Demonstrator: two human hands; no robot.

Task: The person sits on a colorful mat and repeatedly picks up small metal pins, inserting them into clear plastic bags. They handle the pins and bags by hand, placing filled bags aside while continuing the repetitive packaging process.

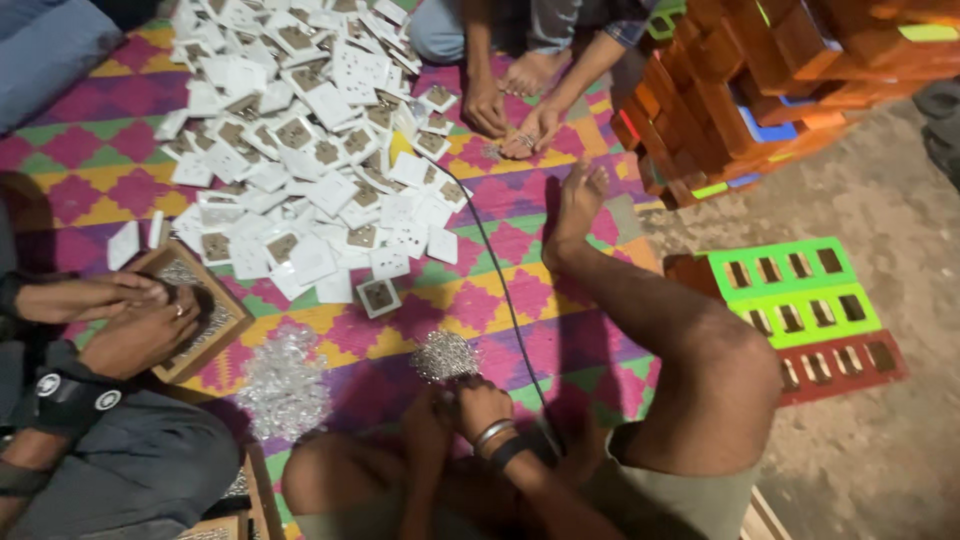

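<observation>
The left hand (428, 415) and right hand (482, 403) are pressed close together at the near edge of a small pile of metal screws (444, 355); the fingers are curled, and what they pinch cannot be told. A larger heap of shiny parts (283, 380) lies just to the left. Open woven mat (500, 290) separates these from the heap of white switch plates (300, 150), crossed by a black cable (495, 280). A co-worker's hands (110, 320) rest on a wooden tray (232, 322) holding small metal parts. Orange boxes (760, 80) are stacked beyond the mat's right edge.
</observation>
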